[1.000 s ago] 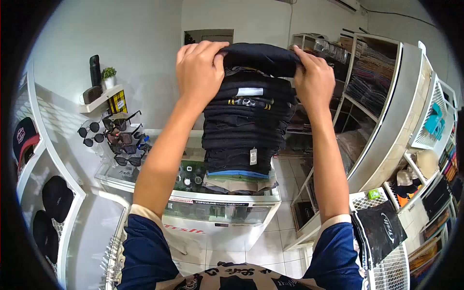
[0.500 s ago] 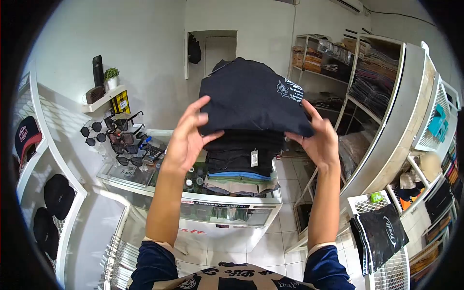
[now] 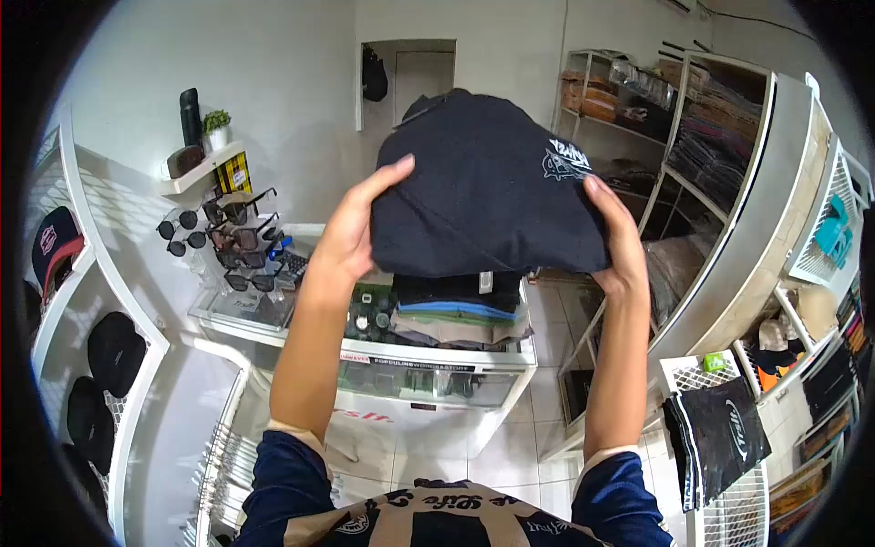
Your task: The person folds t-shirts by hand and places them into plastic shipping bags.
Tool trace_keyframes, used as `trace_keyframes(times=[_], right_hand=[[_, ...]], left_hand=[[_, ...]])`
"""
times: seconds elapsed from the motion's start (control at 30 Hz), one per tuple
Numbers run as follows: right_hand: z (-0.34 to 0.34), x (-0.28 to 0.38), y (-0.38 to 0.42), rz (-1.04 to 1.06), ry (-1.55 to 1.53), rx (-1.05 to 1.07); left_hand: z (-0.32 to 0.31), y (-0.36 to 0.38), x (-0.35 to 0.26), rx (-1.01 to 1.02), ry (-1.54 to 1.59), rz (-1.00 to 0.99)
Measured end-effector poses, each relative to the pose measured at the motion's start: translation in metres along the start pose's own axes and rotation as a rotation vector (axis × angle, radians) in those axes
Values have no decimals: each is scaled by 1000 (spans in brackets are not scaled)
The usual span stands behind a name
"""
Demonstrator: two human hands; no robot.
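Head-worn view, forward-down, close over counter (image 3: 437, 357)

Navy short sleeves with cream cuffs, beige chest panel, dark lettering, bare forearms

folded shirt (image 3: 483, 196) sits between left hand (image 3: 351, 232) and right hand (image 3: 620, 246), clothes stack (image 3: 460, 310) on the glass counter (image 3: 437, 360) just below both hands, sunglasses rack (image 3: 232, 246) left of left hand, shelving (image 3: 729, 182) right of right hand.
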State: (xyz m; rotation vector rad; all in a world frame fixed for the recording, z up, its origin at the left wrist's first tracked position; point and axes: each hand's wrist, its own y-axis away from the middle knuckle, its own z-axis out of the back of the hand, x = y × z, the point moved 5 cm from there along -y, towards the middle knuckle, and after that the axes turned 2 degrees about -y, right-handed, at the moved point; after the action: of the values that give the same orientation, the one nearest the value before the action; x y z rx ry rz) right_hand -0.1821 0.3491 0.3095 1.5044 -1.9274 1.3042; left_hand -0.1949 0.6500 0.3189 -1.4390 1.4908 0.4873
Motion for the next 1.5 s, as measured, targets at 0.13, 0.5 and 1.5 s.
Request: trace_keyframes(times=[0.13,0.5,1.5], right_hand=[[1,-21,-12,-117,90,-44],[-9,-24,-3,-47,395,-32],[46,-109,168,-349,283,-132]], left_hand=[[-3,-1,10,-106,-142,-27],[10,0,24,-157,-318,-163],[89,203,182,-439,148,268]])
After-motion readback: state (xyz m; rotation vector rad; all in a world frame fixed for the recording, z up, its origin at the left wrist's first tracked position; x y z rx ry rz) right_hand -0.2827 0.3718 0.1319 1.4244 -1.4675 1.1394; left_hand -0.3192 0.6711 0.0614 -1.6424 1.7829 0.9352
